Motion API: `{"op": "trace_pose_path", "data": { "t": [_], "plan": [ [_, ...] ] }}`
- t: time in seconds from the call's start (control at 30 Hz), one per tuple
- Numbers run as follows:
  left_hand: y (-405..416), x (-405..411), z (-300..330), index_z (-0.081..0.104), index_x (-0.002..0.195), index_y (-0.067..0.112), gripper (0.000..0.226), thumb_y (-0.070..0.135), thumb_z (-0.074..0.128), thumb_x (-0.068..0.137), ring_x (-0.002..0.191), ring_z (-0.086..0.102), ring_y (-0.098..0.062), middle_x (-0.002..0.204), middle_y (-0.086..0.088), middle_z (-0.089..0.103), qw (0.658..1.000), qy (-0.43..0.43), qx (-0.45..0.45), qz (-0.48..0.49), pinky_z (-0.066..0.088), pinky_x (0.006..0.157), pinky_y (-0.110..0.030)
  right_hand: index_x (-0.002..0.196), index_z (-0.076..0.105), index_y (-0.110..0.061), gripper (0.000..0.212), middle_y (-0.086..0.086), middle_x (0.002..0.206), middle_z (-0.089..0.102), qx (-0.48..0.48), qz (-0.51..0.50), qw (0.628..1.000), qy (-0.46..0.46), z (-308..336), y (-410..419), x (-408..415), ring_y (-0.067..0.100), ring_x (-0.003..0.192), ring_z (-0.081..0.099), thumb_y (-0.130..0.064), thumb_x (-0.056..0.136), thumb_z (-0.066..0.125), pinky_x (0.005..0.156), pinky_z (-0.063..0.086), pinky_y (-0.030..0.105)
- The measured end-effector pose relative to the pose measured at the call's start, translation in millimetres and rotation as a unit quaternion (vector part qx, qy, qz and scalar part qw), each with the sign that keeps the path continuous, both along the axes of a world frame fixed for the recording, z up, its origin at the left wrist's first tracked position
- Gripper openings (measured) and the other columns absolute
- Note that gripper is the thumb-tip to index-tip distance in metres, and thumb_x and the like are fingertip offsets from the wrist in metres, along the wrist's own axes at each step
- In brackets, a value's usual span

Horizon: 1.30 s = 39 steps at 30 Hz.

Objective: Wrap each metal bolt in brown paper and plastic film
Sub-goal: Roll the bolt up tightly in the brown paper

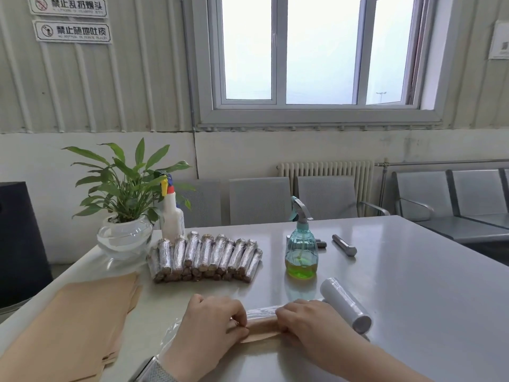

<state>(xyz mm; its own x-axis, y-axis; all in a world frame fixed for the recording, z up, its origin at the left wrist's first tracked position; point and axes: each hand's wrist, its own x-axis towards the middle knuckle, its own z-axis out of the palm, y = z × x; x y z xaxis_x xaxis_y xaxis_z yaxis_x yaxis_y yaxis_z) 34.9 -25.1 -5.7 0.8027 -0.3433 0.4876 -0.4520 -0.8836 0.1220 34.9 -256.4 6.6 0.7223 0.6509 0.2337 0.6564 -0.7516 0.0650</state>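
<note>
A bolt rolled in brown paper (263, 325) lies on the grey table near me, with clear plastic film (261, 311) laid over its far side. My left hand (212, 326) grips its left end with curled fingers. Its right end is gripped by my right hand (305, 321). The roll of plastic film (345, 303) lies just right of my right hand. A pile of several wrapped bolts (203, 256) sits further back. One bare metal bolt (344, 245) lies at the back right. A stack of brown paper sheets (74, 323) lies to the left.
A green spray bottle (301, 249) stands behind the work spot. A white spray bottle (172, 213) and a potted plant in a glass bowl (125, 235) stand at the back left. Grey chairs (327, 198) line the wall. The table (413, 299) extends to the right.
</note>
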Motion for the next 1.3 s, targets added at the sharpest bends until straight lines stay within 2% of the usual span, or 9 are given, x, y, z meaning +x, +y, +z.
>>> {"op": "trace_pose_path", "data": {
  "t": [0.17,0.3,0.57,0.67,0.77,0.93,1.0,1.1,1.3],
  "plan": [
    [2.3,-0.1,-4.1,0.057,0.068,0.038,0.03,0.055,0.078,0.055,0.065,0.058,0.003,0.067,0.024,0.058,0.999,-0.046,0.001,-0.017,0.026,0.07,-0.025,0.099,0.064,-0.017,0.036,0.001,0.109,0.065,0.008,-0.019,0.995,0.102,23.6,0.2,14.2,0.02,0.1,0.058,-0.05,0.095,0.049,0.081,0.047,0.033],
    [1.9,-2.9,-5.6,0.058,0.065,0.037,0.023,0.055,0.071,0.056,0.063,0.059,0.002,0.066,0.023,0.058,0.997,-0.064,-0.02,-0.032,0.027,0.069,-0.025,0.116,0.058,-0.02,0.029,-0.002,0.112,0.067,-0.005,-0.042,0.991,0.13,31.0,17.7,31.3,0.021,0.101,0.06,-0.034,0.091,0.063,0.076,0.045,0.029],
    [7.5,-2.2,-7.5,0.058,0.068,0.04,0.03,0.063,0.069,0.052,0.066,0.058,0.003,0.067,0.025,0.057,0.998,-0.052,-0.028,-0.033,0.027,0.071,-0.022,0.116,0.062,-0.012,0.03,0.01,0.117,0.06,-0.081,-0.031,0.98,0.178,36.5,29.3,39.8,0.027,0.105,0.056,-0.029,0.092,0.061,0.086,0.044,0.033],
    [9.2,-1.3,-8.6,0.056,0.07,0.039,0.037,0.062,0.078,0.05,0.066,0.058,0.002,0.068,0.024,0.055,0.999,-0.027,-0.032,-0.026,0.027,0.071,-0.021,0.121,0.054,-0.009,0.028,0.012,0.123,0.057,-0.089,-0.032,0.983,0.159,36.9,30.8,37.6,0.029,0.109,0.054,-0.021,0.095,0.051,0.087,0.042,0.034],
    [12.4,1.3,-8.5,0.058,0.079,0.035,0.037,0.062,0.074,0.06,0.077,0.058,-0.003,0.077,0.02,0.058,0.999,-0.01,-0.031,-0.028,0.026,0.075,-0.016,0.12,0.051,-0.01,0.028,0.012,0.122,0.059,-0.099,-0.03,0.986,0.134,40.4,32.0,35.2,0.031,0.108,0.055,-0.026,0.097,0.048,0.085,0.043,0.035],
    [11.7,-1.6,-6.4,0.056,0.09,0.033,0.032,0.054,0.069,0.069,0.085,0.057,-0.01,0.085,0.017,0.058,0.999,-0.011,-0.04,-0.02,0.033,0.078,-0.025,0.117,0.057,-0.017,0.034,0.005,0.113,0.062,-0.102,-0.023,0.987,0.123,53.5,38.7,34.2,0.024,0.103,0.054,-0.029,0.086,0.067,0.081,0.042,0.033],
    [11.2,-2.9,-4.4,0.057,0.088,0.034,0.034,0.051,0.073,0.064,0.078,0.059,-0.008,0.079,0.017,0.059,0.999,-0.011,-0.027,-0.014,0.039,0.076,-0.028,0.112,0.059,-0.017,0.029,0.005,0.108,0.063,-0.114,-0.02,0.989,0.096,53.1,42.6,31.7,0.025,0.099,0.055,-0.026,0.085,0.066,0.078,0.045,0.035],
    [7.1,-5.3,-5.0,0.058,0.071,0.033,0.037,0.044,0.082,0.046,0.056,0.055,-0.006,0.061,0.016,0.054,0.999,-0.052,-0.006,-0.017,0.043,0.061,-0.024,0.105,0.056,-0.016,0.022,0.005,0.103,0.062,-0.132,-0.014,0.99,0.04,48.3,45.5,26.4,0.029,0.093,0.059,-0.018,0.083,0.056,0.073,0.05,0.04],
    [0.6,-0.7,-11.7,0.053,0.062,0.028,0.015,0.036,0.058,0.051,0.052,0.048,-0.014,0.058,0.01,0.048,0.992,-0.126,0.012,-0.008,0.028,0.064,-0.028,0.1,0.048,-0.01,0.021,0.011,0.085,0.062,-0.157,0.01,0.986,-0.047,29.4,44.0,26.5,0.033,0.08,0.059,-0.018,0.08,0.051,0.068,0.049,0.043]
  ]
}}
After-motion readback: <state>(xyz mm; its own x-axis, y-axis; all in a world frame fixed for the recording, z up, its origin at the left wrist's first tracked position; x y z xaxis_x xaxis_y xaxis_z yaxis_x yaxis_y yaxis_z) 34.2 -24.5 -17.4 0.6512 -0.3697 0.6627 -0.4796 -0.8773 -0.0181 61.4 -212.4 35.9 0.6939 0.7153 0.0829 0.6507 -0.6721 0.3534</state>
